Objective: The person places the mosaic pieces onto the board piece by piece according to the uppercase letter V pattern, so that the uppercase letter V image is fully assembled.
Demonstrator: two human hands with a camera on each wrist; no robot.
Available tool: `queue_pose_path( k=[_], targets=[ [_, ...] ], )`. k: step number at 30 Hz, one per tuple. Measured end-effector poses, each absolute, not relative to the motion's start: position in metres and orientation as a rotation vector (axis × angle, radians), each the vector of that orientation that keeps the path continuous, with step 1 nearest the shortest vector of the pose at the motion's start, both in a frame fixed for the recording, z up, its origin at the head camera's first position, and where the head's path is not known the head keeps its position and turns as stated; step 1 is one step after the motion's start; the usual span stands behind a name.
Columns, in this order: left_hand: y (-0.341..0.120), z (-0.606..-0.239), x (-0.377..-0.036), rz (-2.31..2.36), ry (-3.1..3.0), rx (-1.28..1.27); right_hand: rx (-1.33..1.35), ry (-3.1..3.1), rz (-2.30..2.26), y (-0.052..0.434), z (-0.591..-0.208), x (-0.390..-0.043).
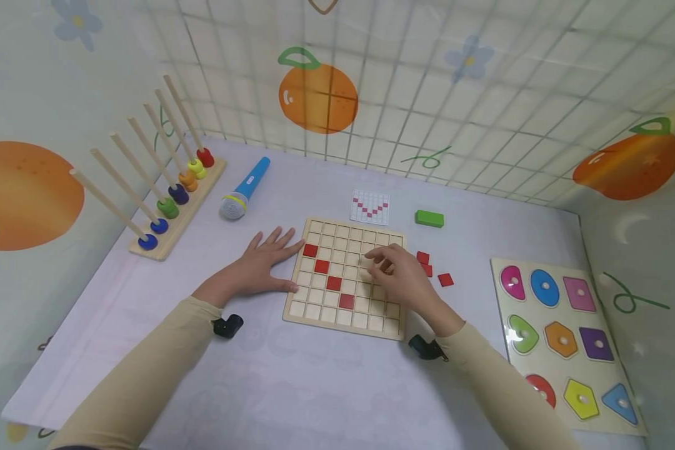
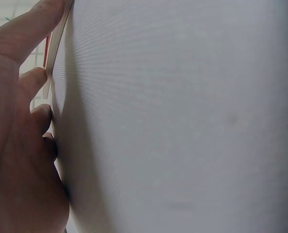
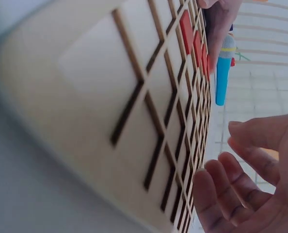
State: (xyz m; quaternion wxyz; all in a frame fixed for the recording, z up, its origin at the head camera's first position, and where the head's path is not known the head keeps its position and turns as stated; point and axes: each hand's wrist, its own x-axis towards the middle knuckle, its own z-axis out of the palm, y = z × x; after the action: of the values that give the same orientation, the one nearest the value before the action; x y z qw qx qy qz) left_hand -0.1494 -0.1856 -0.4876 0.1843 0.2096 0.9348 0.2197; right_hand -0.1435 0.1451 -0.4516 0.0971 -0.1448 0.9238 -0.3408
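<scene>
A wooden grid board [image 1: 343,323] lies flat on the table, several red square tiles [image 1: 334,284] set in its cells in a diagonal running down from the left. My left hand [image 1: 259,262] rests on the table with spread fingers, thumb and index finger touching the board's left edge. Over the right part of the board hovers my right hand [image 1: 402,275], its fingers loosely bent. In the right wrist view nothing shows between thumb and fingers [image 3: 224,191]. Loose red tiles [image 1: 446,279] lie just right of the board, one partly hidden. Behind it is a small card [image 1: 369,207] with a V of red squares.
A green block [image 1: 429,218] sits behind the loose tiles. To the left are a blue toy microphone [image 1: 246,187] and a peg stand with coloured rings [image 1: 177,215]. A shape puzzle board [image 1: 551,369] lies at the right. Gridded, fabric-covered walls [image 1: 371,94] surround the table.
</scene>
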Motion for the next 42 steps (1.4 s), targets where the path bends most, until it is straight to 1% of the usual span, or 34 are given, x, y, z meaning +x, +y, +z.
queue_pose_path(
  k=[11, 19, 35, 42],
  targets=[
    [-0.186, -0.487, -0.149, 0.623, 2.632, 0.585, -0.425, 2.784, -1.055, 0.175, -0.448, -0.138],
    [-0.185, -0.487, -0.149, 0.630, 2.635, 0.589, -0.389, 2.877, -0.949, 0.197, -0.453, -0.138],
    [-0.186, -0.488, -0.149, 0.633, 2.637, 0.583, -0.177, 2.894, -0.890, 0.240, -0.467, -0.142],
    [-0.186, -0.490, -0.150, 0.614, 2.636, 0.564, -0.204, 2.889, -0.858, 0.247, -0.471, -0.144]
  ],
)
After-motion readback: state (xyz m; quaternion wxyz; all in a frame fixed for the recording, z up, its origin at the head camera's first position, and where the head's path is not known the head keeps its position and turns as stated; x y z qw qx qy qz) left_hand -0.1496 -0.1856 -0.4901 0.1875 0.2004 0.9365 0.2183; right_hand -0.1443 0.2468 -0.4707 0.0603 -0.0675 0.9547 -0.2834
